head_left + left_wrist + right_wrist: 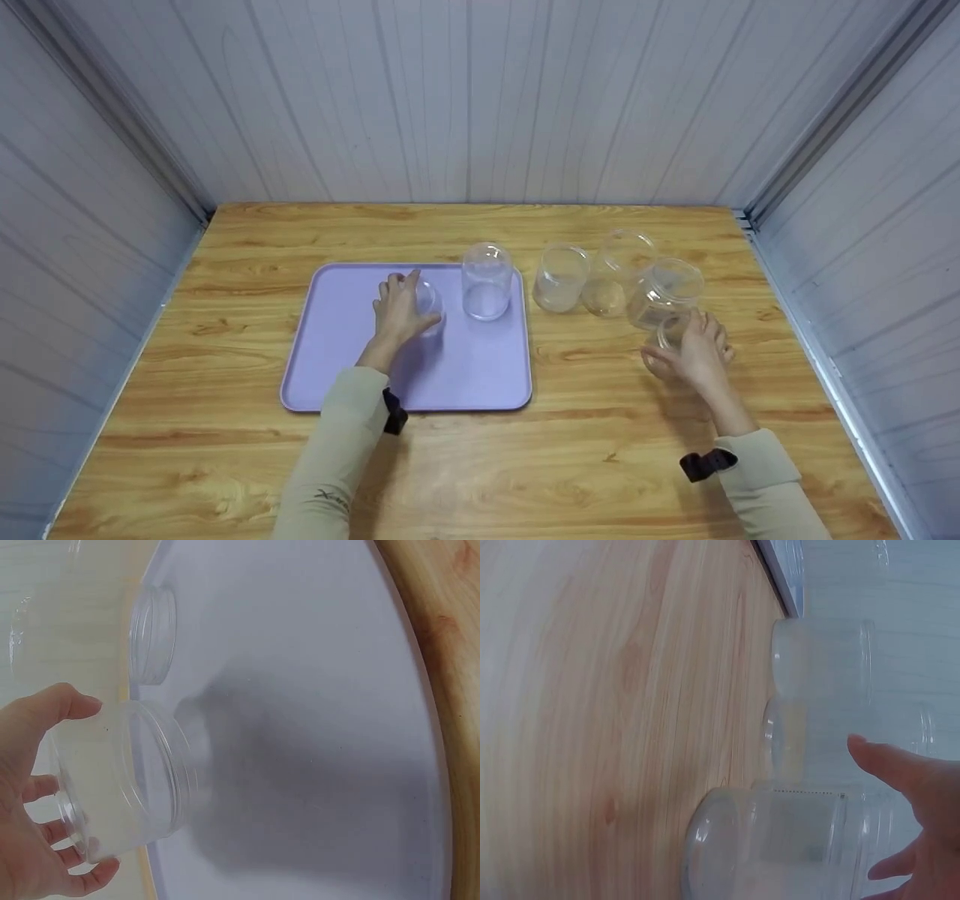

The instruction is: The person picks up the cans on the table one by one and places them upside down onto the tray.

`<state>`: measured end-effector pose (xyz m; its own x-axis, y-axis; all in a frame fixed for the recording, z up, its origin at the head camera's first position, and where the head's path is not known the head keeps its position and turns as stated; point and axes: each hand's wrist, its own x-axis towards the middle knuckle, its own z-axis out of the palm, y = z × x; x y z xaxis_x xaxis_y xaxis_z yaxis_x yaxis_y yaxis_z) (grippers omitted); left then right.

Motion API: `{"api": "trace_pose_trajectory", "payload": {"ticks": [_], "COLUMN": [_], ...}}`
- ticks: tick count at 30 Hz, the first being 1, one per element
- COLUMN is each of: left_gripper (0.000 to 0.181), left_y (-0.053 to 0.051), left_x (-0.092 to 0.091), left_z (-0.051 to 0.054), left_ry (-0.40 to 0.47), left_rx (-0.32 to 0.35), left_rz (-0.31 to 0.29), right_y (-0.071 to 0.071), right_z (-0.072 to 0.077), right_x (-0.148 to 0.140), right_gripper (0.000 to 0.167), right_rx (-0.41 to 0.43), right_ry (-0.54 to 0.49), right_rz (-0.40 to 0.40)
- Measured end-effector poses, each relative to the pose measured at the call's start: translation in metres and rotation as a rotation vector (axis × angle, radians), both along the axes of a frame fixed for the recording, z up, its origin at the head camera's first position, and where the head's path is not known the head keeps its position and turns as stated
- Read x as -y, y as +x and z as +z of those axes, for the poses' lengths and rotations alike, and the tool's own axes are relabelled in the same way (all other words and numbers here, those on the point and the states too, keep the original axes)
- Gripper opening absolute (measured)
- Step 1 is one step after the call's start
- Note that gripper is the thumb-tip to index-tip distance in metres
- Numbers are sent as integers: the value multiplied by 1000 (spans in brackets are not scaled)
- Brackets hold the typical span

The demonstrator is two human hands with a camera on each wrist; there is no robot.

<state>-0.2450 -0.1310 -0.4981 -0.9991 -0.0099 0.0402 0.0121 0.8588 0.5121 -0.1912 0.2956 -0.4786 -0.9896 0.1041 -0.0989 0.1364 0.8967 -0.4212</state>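
Observation:
My left hand (399,309) holds a clear plastic jar (127,780) over the lavender tray (345,382), thumb on one side and fingers on the other. Its ringed mouth faces down and it leans a little in the left wrist view; whether the rim touches the tray I cannot tell. Another clear jar (487,283) stands mouth-down at the tray's back right corner. At the right, my right hand (703,351) is spread around the top of an upright clear jar (735,847). In the right wrist view the thumb (889,761) is extended, apart from that jar's side.
Behind the right hand, more clear containers stand close together on the wooden table (585,450): a short one (561,277), a tall one (607,289) and a wide one (664,296). Pale panelled walls (420,105) enclose the table at the back and both sides.

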Motion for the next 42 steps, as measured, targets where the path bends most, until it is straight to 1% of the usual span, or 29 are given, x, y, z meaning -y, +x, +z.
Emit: {"api": "trace_pose_trajectory", "payload": {"ticks": [3, 9, 15, 21, 28, 36, 39, 42], "left_gripper": [83, 84, 83, 85, 84, 84, 84, 84], "left_y": [-3, -11, -18, -23, -28, -32, -34, -35], "left_x": [1, 2, 2, 4, 4, 4, 3, 2], "left_z": [0, 3, 2, -1, -1, 0, 1, 1], "left_ry": [-13, -57, -66, -73, -70, -78, -90, -98], "left_rx": [13, 31, 60, 87, 116, 146, 156, 169], "left_rz": [-9, 12, 23, 36, 48, 28, 34, 36], "right_y": [-2, -7, -10, -11, -12, -12, -13, -13], "right_z": [0, 0, -1, -2, -3, -4, -4, -4], "right_x": [-2, -5, -6, -5, -5, -6, -6, -5], "right_gripper": [117, 113, 116, 117, 123, 122, 120, 113], "right_rx": [29, 74, 113, 122, 94, 89, 95, 100], "right_ry": [-9, -30, -29, -37, -33, -53, -47, -43], "right_rz": [-12, -38, -50, -60, -75, -56, -58, -59]}}
